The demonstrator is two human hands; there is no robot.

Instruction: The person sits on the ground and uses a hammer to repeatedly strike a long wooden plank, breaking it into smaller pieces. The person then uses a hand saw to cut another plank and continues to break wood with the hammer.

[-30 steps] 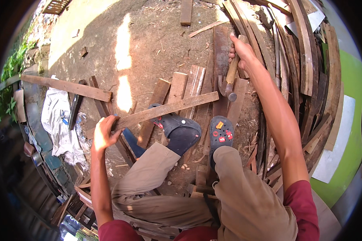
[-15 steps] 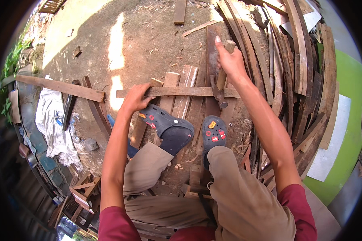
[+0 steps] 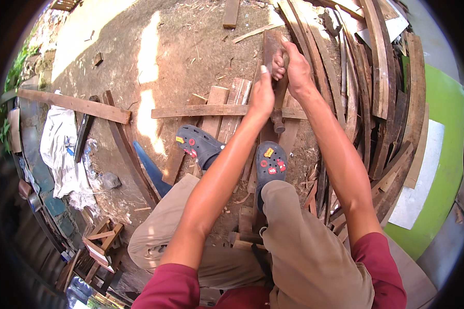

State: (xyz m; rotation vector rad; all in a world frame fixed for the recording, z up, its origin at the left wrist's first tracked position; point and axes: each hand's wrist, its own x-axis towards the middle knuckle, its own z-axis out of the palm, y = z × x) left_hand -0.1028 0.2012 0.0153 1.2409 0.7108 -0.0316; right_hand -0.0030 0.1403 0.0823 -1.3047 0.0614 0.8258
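My right hand (image 3: 299, 72) is closed around the wooden handle of a hammer (image 3: 279, 103), whose metal head points back toward me. Close beside it is my left hand (image 3: 262, 95), thumb pointing up; its other fingers are mostly hidden, so whether it holds anything is unclear. Below both hands a narrow wooden batten (image 3: 201, 110) lies crosswise over several boards on the ground. One wider board (image 3: 272, 44) extends away from me under the hammer. My dark clogs rest near the batten, the left clog (image 3: 198, 140) on the boards and the right clog (image 3: 271, 160) nearer me.
Long wooden strips (image 3: 381, 62) are piled along the right, beside a green panel (image 3: 443, 108). At left are a white cloth (image 3: 59, 149), another long plank (image 3: 75, 106) and a blue tapered blade-like piece (image 3: 150, 167). A small wood block (image 3: 98, 58) lies on the dirt floor.
My left hand has let go of the batten and moved right, up to the hammer and my right hand. My left leg and clog have shifted left, uncovering more of the blue piece.
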